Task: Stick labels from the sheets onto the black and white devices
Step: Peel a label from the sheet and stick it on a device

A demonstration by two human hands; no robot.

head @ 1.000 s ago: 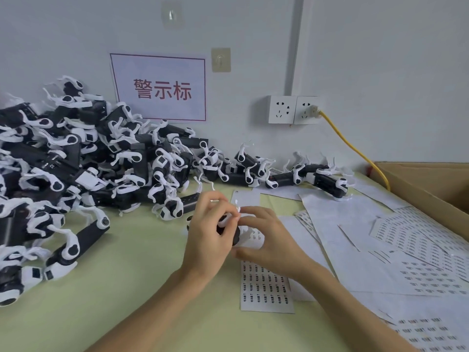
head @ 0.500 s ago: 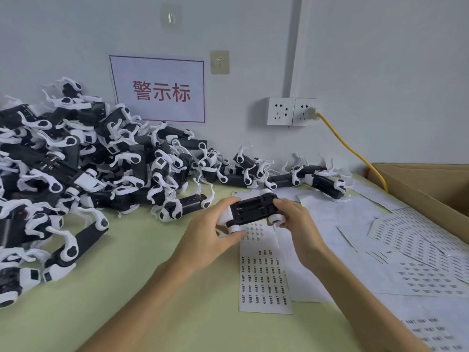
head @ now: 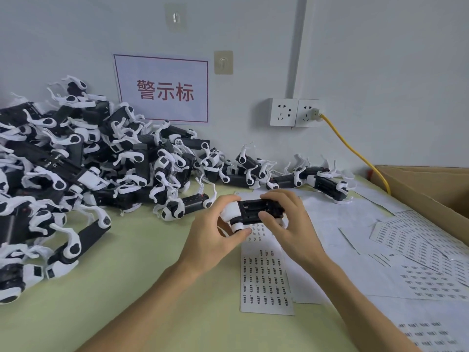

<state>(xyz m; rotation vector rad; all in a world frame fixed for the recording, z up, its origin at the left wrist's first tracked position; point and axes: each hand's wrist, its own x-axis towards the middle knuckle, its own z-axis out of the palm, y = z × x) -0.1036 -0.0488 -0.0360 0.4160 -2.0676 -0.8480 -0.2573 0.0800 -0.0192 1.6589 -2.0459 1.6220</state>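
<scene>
One black and white device (head: 253, 212), centre frame, pinched at both ends by left hand (head: 215, 240) and right hand (head: 289, 224) above a label sheet (head: 265, 278) on the counter (head: 152, 262).

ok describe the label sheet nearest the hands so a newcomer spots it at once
On the pale green table, find the left hand and right hand holding one device. The label sheet lies just below them, running toward the viewer. Unlike the wide overlapping sheets nearer the cardboard box, it is a narrow strip with bare table on its left.
</scene>
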